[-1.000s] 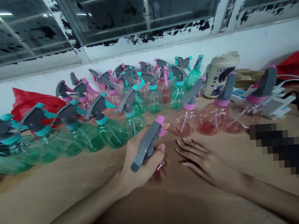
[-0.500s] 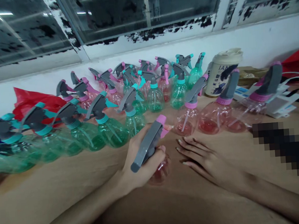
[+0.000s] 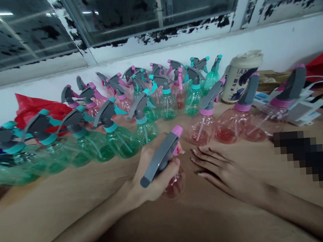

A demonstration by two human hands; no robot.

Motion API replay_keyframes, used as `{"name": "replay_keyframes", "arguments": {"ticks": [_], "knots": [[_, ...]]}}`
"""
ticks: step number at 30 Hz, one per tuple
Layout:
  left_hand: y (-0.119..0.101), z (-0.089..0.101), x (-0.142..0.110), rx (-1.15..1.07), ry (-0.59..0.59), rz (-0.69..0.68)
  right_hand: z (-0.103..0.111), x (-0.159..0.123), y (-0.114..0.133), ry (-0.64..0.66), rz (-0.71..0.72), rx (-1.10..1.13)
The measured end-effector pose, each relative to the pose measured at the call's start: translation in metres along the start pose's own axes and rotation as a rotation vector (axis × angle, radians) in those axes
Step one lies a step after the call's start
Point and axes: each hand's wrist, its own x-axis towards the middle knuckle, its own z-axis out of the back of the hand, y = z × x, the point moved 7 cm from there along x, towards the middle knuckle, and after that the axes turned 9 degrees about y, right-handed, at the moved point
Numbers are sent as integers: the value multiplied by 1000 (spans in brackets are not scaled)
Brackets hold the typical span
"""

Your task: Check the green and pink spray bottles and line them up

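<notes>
My left hand (image 3: pixel 148 173) is wrapped round a pink spray bottle (image 3: pixel 173 184) with a grey trigger head (image 3: pixel 160 157) and a pink nozzle tip, standing on the wooden table (image 3: pixel 59 205). A finger sits at the trigger. Just to the right, my right hand (image 3: pixel 220 170) lies flat on the table, fingers stretched out, holding nothing and close to the bottle without touching it.
Several green spray bottles (image 3: pixel 118 137) and pink ones (image 3: pixel 228 125) stand in rows behind my hands, more against the white wall. A beige lidded cup (image 3: pixel 241 75), a white power strip (image 3: pixel 301 109), red plastic bags (image 3: pixel 30 108) and a blurred dark object (image 3: pixel 307 155) lie around.
My left forefinger has curled in from the nozzle tip toward the trigger. The bottle and my right hand have hardly moved.
</notes>
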Motion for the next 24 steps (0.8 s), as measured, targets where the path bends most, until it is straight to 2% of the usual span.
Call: {"name": "replay_keyframes", "arguments": {"ticks": [5, 12, 17, 21, 24], "knots": [[0, -5, -1, 38, 36, -31, -1, 1, 1, 39, 0, -27], [-4, -5, -1, 52, -9, -67, 2, 1, 0, 0, -3, 7], [0, -5, 2, 71, -20, -5, 7, 1, 1, -24, -1, 111], [4, -9, 0, -12, -11, 8, 18, 4, 16, -21, -9, 295], [6, -13, -2, -98, 24, 8, 27, 14, 35, -9, -70, 408]]}}
